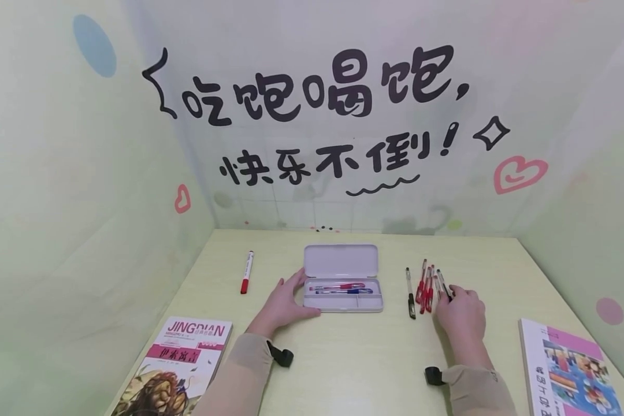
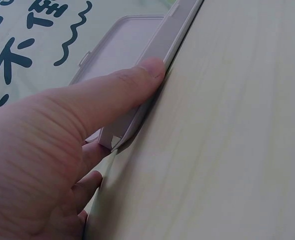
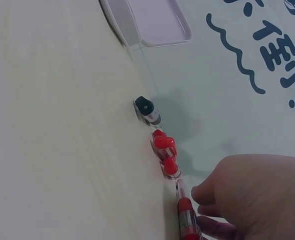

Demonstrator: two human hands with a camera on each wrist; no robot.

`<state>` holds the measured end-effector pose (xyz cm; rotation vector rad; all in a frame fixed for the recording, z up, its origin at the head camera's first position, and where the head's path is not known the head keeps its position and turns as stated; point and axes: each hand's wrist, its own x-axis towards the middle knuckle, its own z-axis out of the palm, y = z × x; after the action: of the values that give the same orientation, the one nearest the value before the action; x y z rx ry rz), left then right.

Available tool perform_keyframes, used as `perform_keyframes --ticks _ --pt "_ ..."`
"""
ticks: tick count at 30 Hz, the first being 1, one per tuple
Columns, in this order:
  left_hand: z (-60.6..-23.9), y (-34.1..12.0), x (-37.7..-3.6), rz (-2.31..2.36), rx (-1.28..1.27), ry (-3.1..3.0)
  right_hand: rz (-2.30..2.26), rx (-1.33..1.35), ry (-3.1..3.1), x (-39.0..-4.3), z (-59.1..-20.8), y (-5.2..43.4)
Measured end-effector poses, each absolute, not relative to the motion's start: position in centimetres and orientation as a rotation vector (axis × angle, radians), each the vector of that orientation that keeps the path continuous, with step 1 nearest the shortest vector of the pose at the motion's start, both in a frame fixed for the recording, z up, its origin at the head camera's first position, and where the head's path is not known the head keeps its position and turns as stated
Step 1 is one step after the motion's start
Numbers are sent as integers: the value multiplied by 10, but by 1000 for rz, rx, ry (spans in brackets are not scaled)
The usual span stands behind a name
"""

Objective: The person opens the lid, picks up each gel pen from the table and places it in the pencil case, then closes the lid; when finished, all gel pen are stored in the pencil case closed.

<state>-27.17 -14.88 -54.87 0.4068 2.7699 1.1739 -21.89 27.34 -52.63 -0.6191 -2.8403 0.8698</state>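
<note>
Bracing the open pencil case point(image 1: 341, 278) mid-worktop, left hand point(image 1: 285, 304) lies flat-fingered against it. Right hand point(image 1: 460, 314) pinches one of the loose pens point(image 1: 425, 285). Two pens point(image 1: 338, 288) inside; several left.

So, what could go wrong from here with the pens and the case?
The pens lie close together, so the right hand might nudge neighbours and roll them off. The open pencil case is only steadied at its side by the left hand; it might slide. The black pen lies apart and might be missed.
</note>
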Motion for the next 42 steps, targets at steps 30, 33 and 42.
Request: perform_keyframes --ticks 30,33,42 --pt "-551 -148 -273 1123 414 2788 952 -717 -2804 -221 -529 279" --pt "-551 -149 -273 1128 420 2788 947 -722 -2803 -222 -529 279" --pt "-549 -148 -272 1144 392 2773 953 -738 -2784 -223 -528 278"
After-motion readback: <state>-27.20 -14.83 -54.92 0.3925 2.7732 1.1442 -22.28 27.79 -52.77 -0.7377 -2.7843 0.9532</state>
